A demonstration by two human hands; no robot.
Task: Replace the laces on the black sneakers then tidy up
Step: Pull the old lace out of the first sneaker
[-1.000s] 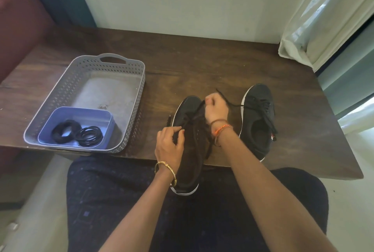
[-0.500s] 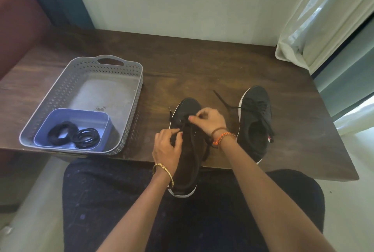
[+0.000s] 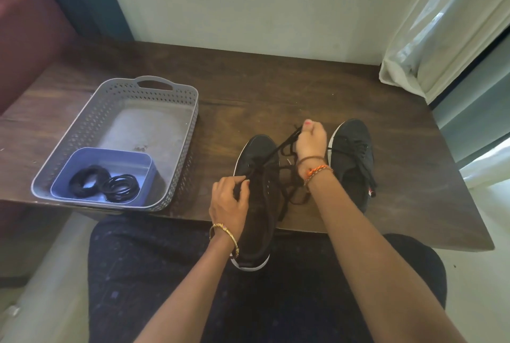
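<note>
A black sneaker [image 3: 259, 204] with a white sole lies half on the table's near edge, half over my lap, toe pointing away. My left hand [image 3: 229, 202] grips its left side near the eyelets. My right hand [image 3: 310, 140] pinches the black lace [image 3: 278, 149] and holds it taut, stretched up and away from the eyelets. The second black sneaker [image 3: 352, 160] stands to the right on the table, its lace loosely threaded and hanging.
A grey perforated basket [image 3: 116, 111] sits at the left on the dark wooden table [image 3: 276, 89]; inside it a blue tub [image 3: 91, 158] holds coiled black laces [image 3: 105, 184]. A white curtain [image 3: 441, 25] hangs at the right, a wall behind.
My right hand has risen from the sneaker's eyelets and pulled the lace up and away. The left hand stays on the sneaker.
</note>
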